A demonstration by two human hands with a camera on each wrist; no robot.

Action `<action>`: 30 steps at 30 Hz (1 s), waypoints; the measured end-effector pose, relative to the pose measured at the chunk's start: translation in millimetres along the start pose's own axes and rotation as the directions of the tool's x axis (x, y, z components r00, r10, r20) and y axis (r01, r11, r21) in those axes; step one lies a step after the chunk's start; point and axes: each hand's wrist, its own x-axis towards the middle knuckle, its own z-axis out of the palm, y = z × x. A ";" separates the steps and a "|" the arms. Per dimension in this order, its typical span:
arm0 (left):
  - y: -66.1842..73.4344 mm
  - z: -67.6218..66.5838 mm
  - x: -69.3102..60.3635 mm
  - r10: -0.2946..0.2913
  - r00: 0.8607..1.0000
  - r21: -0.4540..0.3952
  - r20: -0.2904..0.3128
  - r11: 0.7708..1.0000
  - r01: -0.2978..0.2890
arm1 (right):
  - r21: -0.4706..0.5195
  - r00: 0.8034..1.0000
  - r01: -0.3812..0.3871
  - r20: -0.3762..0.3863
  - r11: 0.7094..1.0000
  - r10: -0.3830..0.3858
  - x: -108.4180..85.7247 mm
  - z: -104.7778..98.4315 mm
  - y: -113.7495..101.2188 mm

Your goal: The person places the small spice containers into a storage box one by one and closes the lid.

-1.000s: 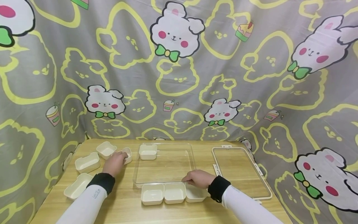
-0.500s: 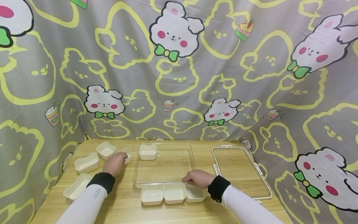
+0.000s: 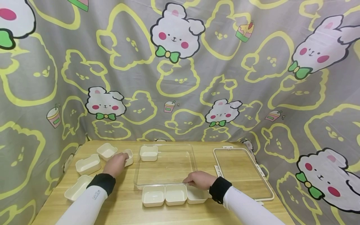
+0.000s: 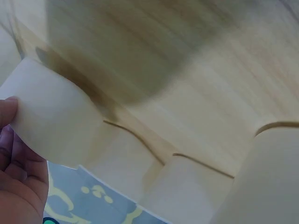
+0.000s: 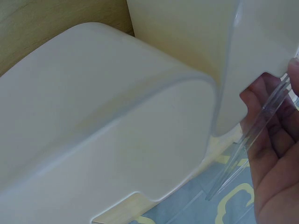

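In the head view my left hand (image 3: 116, 164) grips a small cream bin (image 3: 128, 157) just left of the clear tray (image 3: 194, 159). The left wrist view shows its thumb (image 4: 7, 112) against the bin's outer wall, with the other fingers curled behind. My right hand (image 3: 202, 179) pinches the tray's front rim; in the right wrist view the clear edge (image 5: 261, 119) runs between thumb and fingers. One cream bin (image 3: 148, 153) stands in the tray's far left corner. Three more, including the middle bin (image 3: 175, 194), line up before the tray, the rightmost partly under my right hand.
Three cream bins stand at the left: a far one (image 3: 107, 150), a middle one (image 3: 88, 164) and a near one (image 3: 78, 187) partly behind my sleeve. A white-rimmed lid with latches (image 3: 227, 147) lies right of the tray. A patterned curtain (image 3: 180, 78) surrounds the wooden table (image 3: 123, 206).
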 end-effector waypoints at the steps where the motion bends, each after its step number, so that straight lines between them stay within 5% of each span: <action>1: 0.5 -0.8 0.3 0.001 1.000 0.002 0.001 1.000 -0.001 | 0.000 1.000 -0.003 0.001 1.000 0.003 -0.1 0.0 -0.1; 18: 17.7 -25.5 6.9 0.047 0.998 -0.010 -0.030 0.999 -0.047 | -0.007 1.000 -0.004 -0.001 1.000 0.004 0.6 1.6 0.5; 30: 54.3 -41.0 16.4 0.122 0.990 -0.003 -0.074 0.993 -0.122 | -0.008 1.000 0.015 -0.015 1.000 -0.015 -0.9 -0.5 -1.7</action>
